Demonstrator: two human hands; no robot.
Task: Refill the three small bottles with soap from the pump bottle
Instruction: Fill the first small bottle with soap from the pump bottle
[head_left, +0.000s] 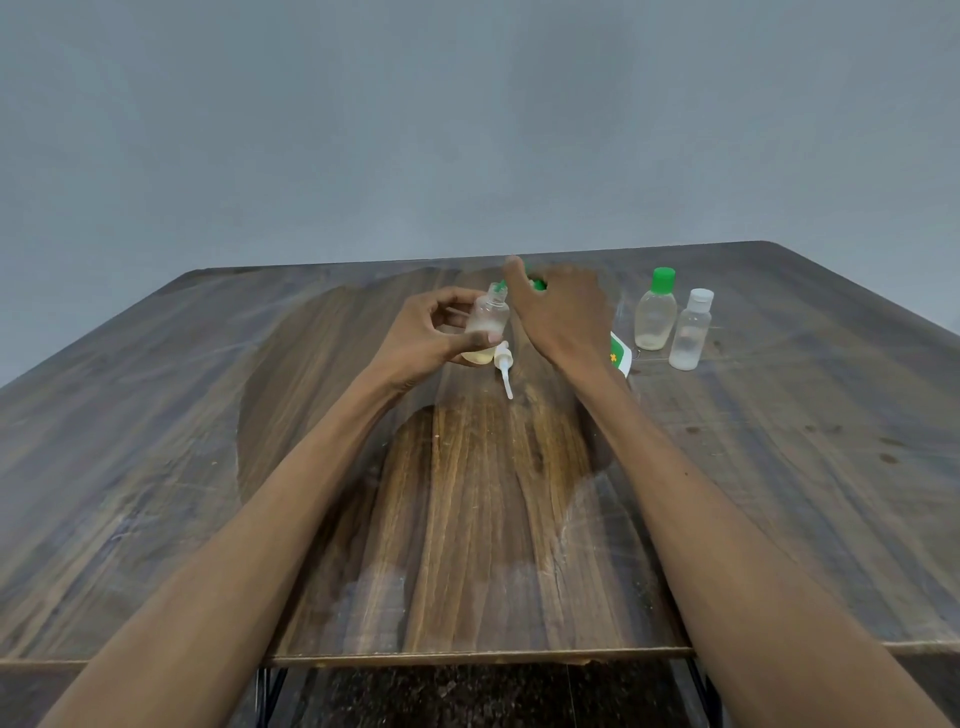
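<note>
My left hand grips a small clear uncapped bottle with a little yellowish soap at its bottom, held just above the table. My right hand lies over the top of the pump bottle, fingers curled round it and hidden behind the back of the hand. The green pump head shows beside the thumb, close to the small bottle's mouth. A white nozzle cap lies on the table below the held bottle. Two more small bottles stand at the right, one with a green cap, one with a white cap.
A wooden table with a grey wall behind it. Its front edge is near me, with black metal legs under it. The two capped bottles stand close to the right of the pump bottle.
</note>
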